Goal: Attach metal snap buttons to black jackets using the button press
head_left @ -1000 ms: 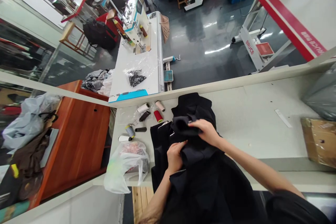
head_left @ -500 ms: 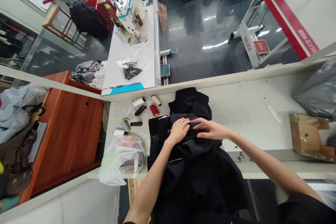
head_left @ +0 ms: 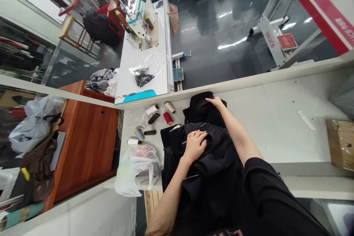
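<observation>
Left hand [head_left: 195, 146] flat on black garment [head_left: 221, 151], grip open; right hand [head_left: 215, 102] on far fold, grip hard to tell.

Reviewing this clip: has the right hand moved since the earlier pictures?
Yes: the right hand has moved away from the person, from the middle of the black garment to its far end, now past the level of the red thread spool.

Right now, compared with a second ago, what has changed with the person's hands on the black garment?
The right hand let go of the bunched fold and moved forward to the garment's far end. The left hand stayed on the garment; the thread spools stayed put.
</observation>
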{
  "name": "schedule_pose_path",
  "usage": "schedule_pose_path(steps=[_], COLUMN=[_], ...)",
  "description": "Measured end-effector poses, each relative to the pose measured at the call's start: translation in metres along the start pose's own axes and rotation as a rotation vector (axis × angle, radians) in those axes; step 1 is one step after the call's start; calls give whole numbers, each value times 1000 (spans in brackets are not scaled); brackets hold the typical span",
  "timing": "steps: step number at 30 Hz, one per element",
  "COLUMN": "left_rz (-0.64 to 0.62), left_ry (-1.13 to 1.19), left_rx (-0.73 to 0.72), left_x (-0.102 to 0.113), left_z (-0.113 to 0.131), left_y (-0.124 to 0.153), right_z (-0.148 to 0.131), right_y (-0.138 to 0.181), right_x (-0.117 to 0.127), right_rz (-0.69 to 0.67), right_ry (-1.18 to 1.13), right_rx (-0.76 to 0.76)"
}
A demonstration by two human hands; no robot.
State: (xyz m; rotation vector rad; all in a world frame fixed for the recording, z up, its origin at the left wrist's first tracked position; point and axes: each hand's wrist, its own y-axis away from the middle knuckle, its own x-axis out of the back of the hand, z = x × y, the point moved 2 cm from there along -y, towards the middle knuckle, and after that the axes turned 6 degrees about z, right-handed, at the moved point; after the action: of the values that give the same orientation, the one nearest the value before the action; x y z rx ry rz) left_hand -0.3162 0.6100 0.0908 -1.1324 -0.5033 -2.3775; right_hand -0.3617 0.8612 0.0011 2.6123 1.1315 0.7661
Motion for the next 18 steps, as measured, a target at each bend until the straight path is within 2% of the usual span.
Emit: schedule_pose_path(steps=[3,6,8,9,11,13,15,16,17,18], left_rz=[19,96,188,236,370,614,867,904,814,653], left_ry=[31,109,168,183,172,151,144,142,117,79], left_rx=[27,62,79,90,119,128,83,45,11,-23], left_x=[1,-2,-3,-1,11,34,59,67,69,65], left_z=[-2,-8,-11,-12,-9,-2,6,9,10,10], left_y=[-4,-1,8,13,23,22,7,-6,-23,-39], right_z=[-28,-46,-49,-47,-39,-31,-25,-23,-21,-19], right_y=[21,74,122,145,180,199,207,208,206,203], right_x=[-4,4,15,22,34,41,40,38,36,34], right_rz=[-71,-235,-457,-513,-545,-530,-521,-524,-522,-512], right_ry=[-33,16,270,389,584,687,713,703,680,642], right_rx=[124,352,803,968,1172,1242,1256,1250,1230,1189])
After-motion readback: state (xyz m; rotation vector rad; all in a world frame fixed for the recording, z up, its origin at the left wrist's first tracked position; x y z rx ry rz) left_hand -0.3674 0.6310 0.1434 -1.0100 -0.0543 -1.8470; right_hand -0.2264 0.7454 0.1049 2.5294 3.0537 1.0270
